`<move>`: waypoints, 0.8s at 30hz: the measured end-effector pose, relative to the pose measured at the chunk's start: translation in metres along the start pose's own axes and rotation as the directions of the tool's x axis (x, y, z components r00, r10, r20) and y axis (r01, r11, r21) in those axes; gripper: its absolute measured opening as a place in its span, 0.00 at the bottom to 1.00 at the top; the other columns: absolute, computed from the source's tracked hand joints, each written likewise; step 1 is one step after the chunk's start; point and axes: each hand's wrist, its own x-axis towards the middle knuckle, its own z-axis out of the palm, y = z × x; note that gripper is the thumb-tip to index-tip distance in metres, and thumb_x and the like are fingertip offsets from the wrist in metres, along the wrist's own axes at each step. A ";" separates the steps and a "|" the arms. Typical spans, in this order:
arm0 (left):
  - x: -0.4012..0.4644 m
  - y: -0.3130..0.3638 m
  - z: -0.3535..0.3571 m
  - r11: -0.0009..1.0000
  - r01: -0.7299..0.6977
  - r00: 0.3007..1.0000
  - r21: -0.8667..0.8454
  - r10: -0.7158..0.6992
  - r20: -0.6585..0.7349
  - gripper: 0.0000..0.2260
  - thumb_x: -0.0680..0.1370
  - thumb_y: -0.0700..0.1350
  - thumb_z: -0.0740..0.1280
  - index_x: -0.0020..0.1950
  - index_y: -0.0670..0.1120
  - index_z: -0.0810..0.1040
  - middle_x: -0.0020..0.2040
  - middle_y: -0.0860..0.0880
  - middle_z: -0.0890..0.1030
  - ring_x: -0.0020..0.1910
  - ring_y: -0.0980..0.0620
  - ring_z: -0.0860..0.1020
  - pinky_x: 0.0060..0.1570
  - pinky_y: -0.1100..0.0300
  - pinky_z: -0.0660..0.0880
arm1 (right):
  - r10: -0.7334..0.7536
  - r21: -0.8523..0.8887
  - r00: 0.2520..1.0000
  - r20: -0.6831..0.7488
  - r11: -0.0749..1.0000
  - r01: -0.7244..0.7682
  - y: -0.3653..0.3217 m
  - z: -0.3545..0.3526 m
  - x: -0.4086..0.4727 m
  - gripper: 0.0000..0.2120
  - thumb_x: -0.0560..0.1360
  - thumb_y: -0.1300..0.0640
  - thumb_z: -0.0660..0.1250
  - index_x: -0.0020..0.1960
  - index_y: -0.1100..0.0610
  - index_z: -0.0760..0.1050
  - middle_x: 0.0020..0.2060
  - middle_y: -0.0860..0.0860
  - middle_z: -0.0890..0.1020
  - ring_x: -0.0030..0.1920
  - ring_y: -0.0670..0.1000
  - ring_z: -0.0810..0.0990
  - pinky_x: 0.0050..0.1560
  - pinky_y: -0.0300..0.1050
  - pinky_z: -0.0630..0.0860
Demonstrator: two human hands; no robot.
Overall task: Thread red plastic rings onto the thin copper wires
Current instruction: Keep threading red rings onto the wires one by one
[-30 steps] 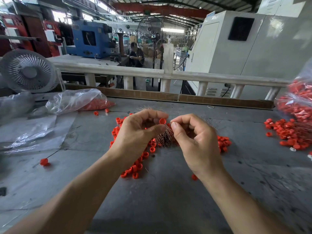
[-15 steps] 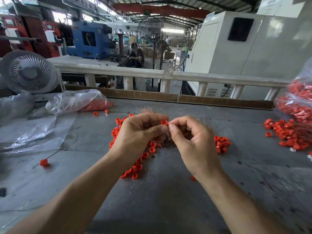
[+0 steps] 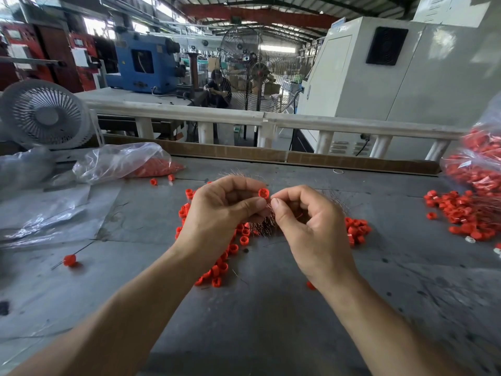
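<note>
Head view: one red ring (image 3: 263,193) sits pinched between the left hand's (image 3: 219,213) thumb and forefinger, just above table centre. The right hand (image 3: 306,223) meets it from 3 o'clock, thumb and forefinger pressed together, presumably on a wire too fine to confirm. A copper wire bundle (image 3: 260,226) lies beneath both hands. Loose rings (image 3: 225,261) spread at 7 o'clock remain unthreaded; one threaded piece (image 3: 70,260) lies at 9 o'clock, with a heap of apparently finished ones (image 3: 461,213) at 3 o'clock. Judged early to midway. Bare table (image 3: 271,321) at 6 o'clock gives room; the far edge board (image 3: 298,158) bounds 12 o'clock.
</note>
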 end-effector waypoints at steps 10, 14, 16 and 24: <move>-0.001 0.000 0.001 0.997 -0.027 1.000 0.076 0.028 -0.008 0.12 0.69 0.40 0.75 0.52 0.42 0.83 0.42 0.46 0.87 0.41 0.50 0.85 0.44 0.60 0.82 | 0.028 -0.040 1.000 -0.008 0.999 -0.028 0.004 0.001 0.000 0.06 0.78 0.63 0.72 0.45 0.53 0.82 0.35 0.48 0.84 0.37 0.47 0.82 0.40 0.42 0.79; -0.001 0.001 0.001 0.998 -0.012 1.000 0.060 0.012 -0.006 0.08 0.75 0.36 0.72 0.54 0.40 0.83 0.44 0.43 0.87 0.42 0.48 0.86 0.45 0.59 0.83 | 0.038 -0.029 0.999 -0.020 0.999 -0.039 0.004 -0.002 0.000 0.06 0.78 0.61 0.72 0.45 0.53 0.82 0.36 0.48 0.84 0.38 0.47 0.82 0.41 0.40 0.79; -0.001 0.002 0.001 0.998 -0.009 1.000 0.063 0.009 -0.005 0.06 0.78 0.35 0.70 0.53 0.41 0.84 0.45 0.43 0.87 0.43 0.48 0.87 0.44 0.60 0.83 | 0.043 -0.021 0.999 -0.018 0.999 -0.043 0.004 -0.003 0.000 0.06 0.78 0.61 0.71 0.45 0.52 0.82 0.36 0.49 0.84 0.38 0.48 0.82 0.41 0.42 0.80; -0.001 0.007 0.002 0.999 0.048 0.999 -0.022 -0.048 -0.014 0.06 0.75 0.35 0.71 0.51 0.39 0.83 0.42 0.43 0.87 0.41 0.49 0.86 0.42 0.59 0.84 | -0.008 -0.014 1.000 0.009 1.000 0.009 0.005 -0.005 0.002 0.07 0.79 0.61 0.71 0.45 0.51 0.82 0.36 0.49 0.82 0.37 0.48 0.80 0.39 0.40 0.76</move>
